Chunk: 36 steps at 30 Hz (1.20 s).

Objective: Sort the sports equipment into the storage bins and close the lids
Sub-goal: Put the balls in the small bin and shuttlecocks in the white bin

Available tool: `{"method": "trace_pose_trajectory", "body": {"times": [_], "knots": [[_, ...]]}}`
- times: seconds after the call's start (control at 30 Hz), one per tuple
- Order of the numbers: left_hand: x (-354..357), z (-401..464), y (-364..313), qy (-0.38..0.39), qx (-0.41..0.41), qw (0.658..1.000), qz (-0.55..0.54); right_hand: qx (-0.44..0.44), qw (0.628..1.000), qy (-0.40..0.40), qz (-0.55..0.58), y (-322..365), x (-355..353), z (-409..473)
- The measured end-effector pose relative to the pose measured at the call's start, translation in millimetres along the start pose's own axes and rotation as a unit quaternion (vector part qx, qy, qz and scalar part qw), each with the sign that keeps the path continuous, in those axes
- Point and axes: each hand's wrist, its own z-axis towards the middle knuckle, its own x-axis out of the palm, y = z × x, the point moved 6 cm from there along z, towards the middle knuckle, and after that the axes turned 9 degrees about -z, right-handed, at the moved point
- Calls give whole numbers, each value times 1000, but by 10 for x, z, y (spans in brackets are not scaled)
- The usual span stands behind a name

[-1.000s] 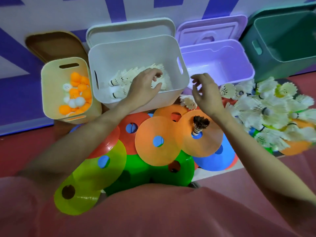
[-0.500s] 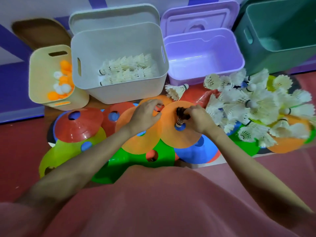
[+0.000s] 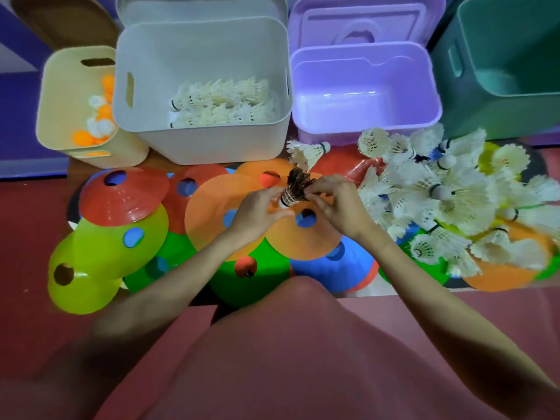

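Dark-feathered, one shuttlecock [image 3: 295,189] sits pinched between both hands above the orange disc cones [image 3: 303,241]: the left hand [image 3: 257,212] has its grip closed at the cork end, the right hand [image 3: 336,201] pinches the feathers. Behind them stand four open bins: a beige bin [image 3: 60,95] with orange and white balls, a white bin [image 3: 194,50] holding white shuttlecocks [image 3: 224,104], a purple bin [image 3: 363,71], and a green bin [image 3: 500,56]. A loose pile of white shuttlecocks [image 3: 448,195] lies to the right on the floor.
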Motion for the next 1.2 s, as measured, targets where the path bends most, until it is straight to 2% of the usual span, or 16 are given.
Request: {"method": "trace_pose_trajectory", "body": {"times": [0.13, 0.23, 0.3, 0.43, 0.53, 0.67, 0.87, 1.0, 1.1, 1.2], "knots": [[-65, 17, 117, -64, -32, 997, -7, -18, 999, 18, 28, 26, 36, 84], [-103, 27, 232, -83, -51, 995, -8, -24, 998, 39, 38, 57, 40, 182], [-140, 23, 288, -97, -54, 994, -1, -30, 999, 18, 34, 80, -3, 257], [-242, 6, 416, -152, -64, 986, -26, 84, 995, -49, -16, -181, -58, 461], [-260, 15, 478, -176, -83, 980, -46, 158, 981, -14, -112, -421, 46, 605], [-233, 29, 457, -178, -76, 979, -58, 179, 969, 15, -167, -429, 145, 723], [-262, 18, 399, -192, -74, 977, -62, 195, 966, -4, -169, -517, 106, 743], [-320, -12, 394, -205, -72, 974, -66, 188, 973, -81, -109, -512, -104, 639], [-364, -41, 401, -213, -63, 974, -54, 141, 977, -154, 37, -319, -302, 520], [-361, -36, 423, -210, -63, 975, -46, 131, 960, -150, 195, -179, -383, 458]]}}
